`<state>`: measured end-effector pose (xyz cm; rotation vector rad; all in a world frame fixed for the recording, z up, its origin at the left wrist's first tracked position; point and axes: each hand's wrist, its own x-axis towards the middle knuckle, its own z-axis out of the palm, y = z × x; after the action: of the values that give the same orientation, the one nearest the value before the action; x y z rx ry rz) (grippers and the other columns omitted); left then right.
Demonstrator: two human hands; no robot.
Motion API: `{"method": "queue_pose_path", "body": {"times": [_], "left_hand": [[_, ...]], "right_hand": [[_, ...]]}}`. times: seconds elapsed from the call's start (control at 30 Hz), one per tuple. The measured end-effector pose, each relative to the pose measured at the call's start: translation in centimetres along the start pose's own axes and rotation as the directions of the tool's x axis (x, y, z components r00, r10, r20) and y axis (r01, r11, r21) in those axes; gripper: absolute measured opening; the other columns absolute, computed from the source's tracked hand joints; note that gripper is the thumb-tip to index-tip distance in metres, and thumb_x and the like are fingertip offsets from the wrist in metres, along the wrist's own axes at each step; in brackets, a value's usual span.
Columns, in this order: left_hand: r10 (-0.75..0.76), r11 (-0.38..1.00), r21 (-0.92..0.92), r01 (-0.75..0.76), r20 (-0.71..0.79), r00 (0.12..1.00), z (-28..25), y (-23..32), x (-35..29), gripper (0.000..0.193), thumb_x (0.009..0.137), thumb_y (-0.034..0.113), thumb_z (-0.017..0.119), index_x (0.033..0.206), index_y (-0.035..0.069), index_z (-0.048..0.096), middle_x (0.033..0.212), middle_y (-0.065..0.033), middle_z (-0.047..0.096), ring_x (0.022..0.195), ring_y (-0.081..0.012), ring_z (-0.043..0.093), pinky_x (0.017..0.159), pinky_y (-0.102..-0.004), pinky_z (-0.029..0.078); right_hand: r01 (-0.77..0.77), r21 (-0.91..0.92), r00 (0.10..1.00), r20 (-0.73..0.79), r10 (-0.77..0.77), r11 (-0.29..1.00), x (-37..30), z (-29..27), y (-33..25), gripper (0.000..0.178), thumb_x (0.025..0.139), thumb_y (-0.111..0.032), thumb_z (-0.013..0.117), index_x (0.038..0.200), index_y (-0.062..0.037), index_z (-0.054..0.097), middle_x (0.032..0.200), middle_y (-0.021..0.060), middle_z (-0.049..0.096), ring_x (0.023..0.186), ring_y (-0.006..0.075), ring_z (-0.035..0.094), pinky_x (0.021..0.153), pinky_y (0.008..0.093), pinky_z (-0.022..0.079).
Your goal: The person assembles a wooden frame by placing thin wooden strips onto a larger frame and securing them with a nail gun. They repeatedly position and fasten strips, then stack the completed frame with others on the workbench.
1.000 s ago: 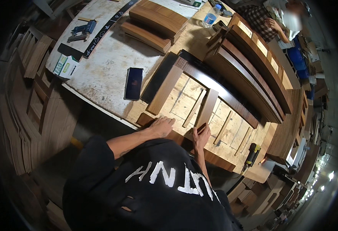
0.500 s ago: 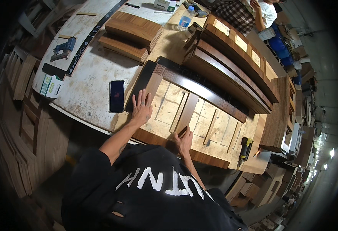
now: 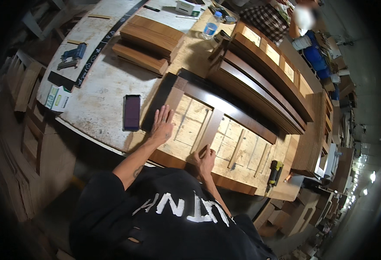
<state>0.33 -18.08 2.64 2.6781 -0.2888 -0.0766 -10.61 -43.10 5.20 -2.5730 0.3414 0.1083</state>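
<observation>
My left hand point(image 3: 162, 125) lies flat with fingers stretched out on the brown end board point(image 3: 176, 94) of a wooden frame. My right hand point(image 3: 205, 161) has its fingers curled and pinched at the near end of a brown wooden slat point(image 3: 210, 129). This slat spans the frame between the dark far rail point(image 3: 229, 108) and the near rail point(image 3: 231, 184). Close along its left side runs a thin batten point(image 3: 202, 130) on the pale work board. Part of the near rail is hidden behind my hands and shirt.
A phone point(image 3: 132, 112) lies left of the frame. Stacked boards point(image 3: 151, 37), a nail gun point(image 3: 73, 55) and a water bottle point(image 3: 210, 26) occupy the bench beyond. A drill point(image 3: 274, 173) sits at right. Long panels point(image 3: 260, 89) stand behind; a person in checks point(image 3: 264, 19) is across.
The view has shifted slightly. My right hand stays at the slat's near end, with its fingers bent a little differently. The phone's screen has turned from nearly black to dim purple.
</observation>
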Motion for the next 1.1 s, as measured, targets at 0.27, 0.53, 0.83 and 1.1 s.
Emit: {"method": "queue_pose_path", "body": {"times": [0.27, 0.53, 0.83, 1.1], "left_hand": [[-0.871, 0.328, -0.815, 0.478, -0.064, 0.488, -7.3, -9.4, 19.8, 0.118, 0.086, 0.063, 0.069, 0.157, -0.012, 0.011, 0.164, -0.0322, 0.018, 0.153, -0.0425, 0.020, 0.125, -0.0431, 0.022], [-0.757, -0.225, -0.934, 0.279, 0.347, 0.553, -7.9, -11.6, 21.2, 0.070, 0.090, 0.030, 0.079, 0.141, -0.002, 0.042, 0.140, -0.0226, 0.050, 0.113, -0.0340, 0.063, 0.083, -0.0467, 0.064], [-0.531, -0.365, -0.922, 0.131, 0.322, 0.784, -7.3, 3.3, 4.4, 0.069, 0.090, 0.020, 0.077, 0.144, 0.002, 0.037, 0.126, -0.0151, 0.060, 0.096, -0.0292, 0.071, 0.071, -0.0417, 0.065], [0.293, 0.468, -0.873, 0.138, 0.300, 0.908, -2.0, 9.3, -2.8, 0.033, 0.087, 0.013, 0.073, 0.116, 0.002, 0.066, 0.106, -0.0129, 0.072, 0.092, -0.0209, 0.069, 0.079, -0.0330, 0.056]], "right_hand": [[0.005, -0.021, 0.999, 0.034, -0.004, 1.000, 1.3, -1.2, -0.4, 0.070, 0.088, -0.032, 0.072, 0.142, 0.0046, 0.048, 0.137, 0.0359, 0.048, 0.123, 0.0506, 0.050, 0.105, 0.0512, 0.044], [-0.090, 0.118, 0.994, -0.053, 0.097, 0.989, 1.1, -2.5, 3.0, 0.064, 0.092, -0.026, 0.070, 0.140, 0.0089, 0.047, 0.139, 0.0368, 0.045, 0.127, 0.0498, 0.048, 0.109, 0.0492, 0.041], [-0.069, 0.413, 0.997, 0.043, 0.057, 0.908, 2.1, -5.6, -4.5, 0.069, 0.096, -0.031, 0.070, 0.149, 0.0023, 0.042, 0.143, 0.0259, 0.050, 0.123, 0.0388, 0.057, 0.100, 0.0436, 0.049], [-0.261, 0.710, 0.964, 0.220, 0.146, 0.654, 4.5, -8.2, -4.9, 0.095, 0.083, -0.024, 0.077, 0.157, 0.0016, 0.023, 0.138, 0.0268, 0.055, 0.121, 0.0325, 0.060, 0.101, 0.0388, 0.049]]}}
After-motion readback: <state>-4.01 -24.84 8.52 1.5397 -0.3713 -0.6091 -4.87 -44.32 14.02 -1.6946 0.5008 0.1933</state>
